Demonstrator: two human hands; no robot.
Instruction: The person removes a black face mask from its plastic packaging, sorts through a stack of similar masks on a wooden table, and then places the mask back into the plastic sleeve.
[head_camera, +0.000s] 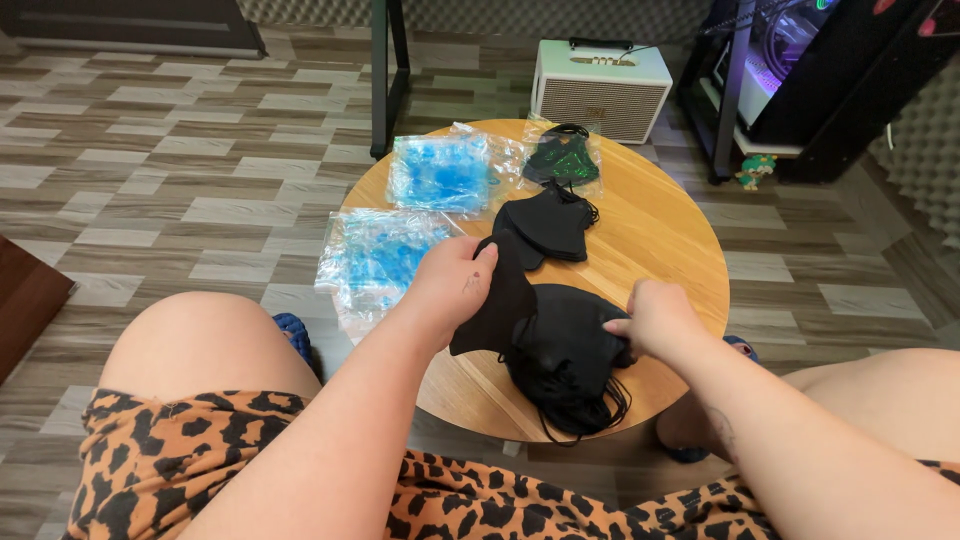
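My left hand (452, 286) pinches a single black face mask (496, 300) and lifts it off a heap of black masks (565, 358) near the front edge of a round wooden table (660, 235). My right hand (658, 318) rests on the right side of that heap, fingers closed on the black fabric. A smaller stack of black masks (548, 226) lies at the table's middle.
Two clear bags with blue contents (440, 172) (375, 262) lie on the table's left side, one hanging over the edge. A clear packet with a dark green mask (563, 158) sits at the back. Behind stand a white speaker box (602, 88), a metal leg (385, 75) and a dark cabinet (830, 80).
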